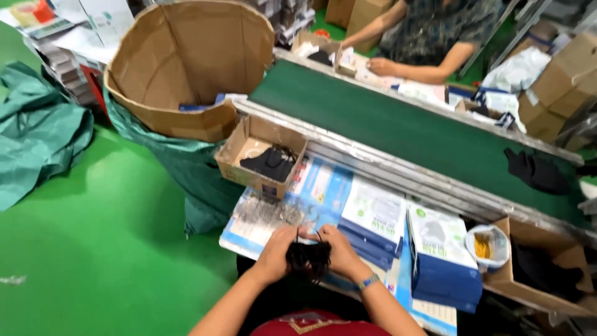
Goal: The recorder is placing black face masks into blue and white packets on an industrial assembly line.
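- Gripping a bundle of black face masks between them, the left hand and right hand meet at the near edge of the work surface, just above the person's lap.
- Left hand: fingers curled and pressed together around the left side of the bundle; thumb not visible.
- Right hand: fingers curled over the right side of the bundle, closed on it; a light-coloured wristband sits on the wrist.
- Thin black ear loops stick up from the bundle between the two hands.
- Flat blue-and-white printed pouches lie in overlapping stacks on the surface directly beyond the hands; a taller stack stands to the right.
- Small open cardboard box, holding more black masks, rests at the far left of the surface, against the edge of the green conveyor belt.
- One loose heap of black masks lies on the belt to the right.
- White cup with yellow contents sits beside a second open carton at the right.
- Large open cardboard bin stands on the green floor at the left.
- Another person works at the far side of the belt, one hand resting on the table there.
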